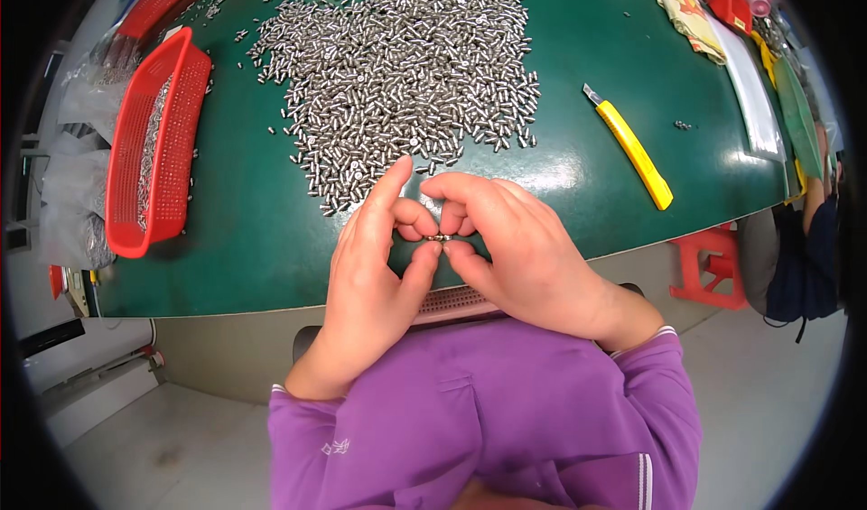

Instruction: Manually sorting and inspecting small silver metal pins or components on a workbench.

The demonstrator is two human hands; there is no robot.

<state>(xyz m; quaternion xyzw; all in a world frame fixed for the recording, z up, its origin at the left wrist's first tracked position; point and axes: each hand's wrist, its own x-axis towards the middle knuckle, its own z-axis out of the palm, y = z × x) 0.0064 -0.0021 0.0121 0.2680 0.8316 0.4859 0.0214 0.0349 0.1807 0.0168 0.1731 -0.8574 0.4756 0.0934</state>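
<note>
Between my fingertips, near the table's front edge, is a small shiny metal part point(439, 237). My left hand point(366, 257) pinches one end of it with thumb and forefinger. At its other end, the thumb and fingers of my right hand point(519, 239) are closed as well. The part is mostly covered by the fingertips, so its exact kind cannot be made out. Just beyond my hands spreads a large heap of small silvery metal pins point(406, 86), some lying loose around its edges.
A long red plastic basket point(172, 158) with metal pieces inside stands at the left. On the right lies a yellow utility knife point(632, 153), blade out. Clear plastic bags point(77, 171) line the left edge. A red stool point(709, 266) stands below the table's right side; another person sits beyond.
</note>
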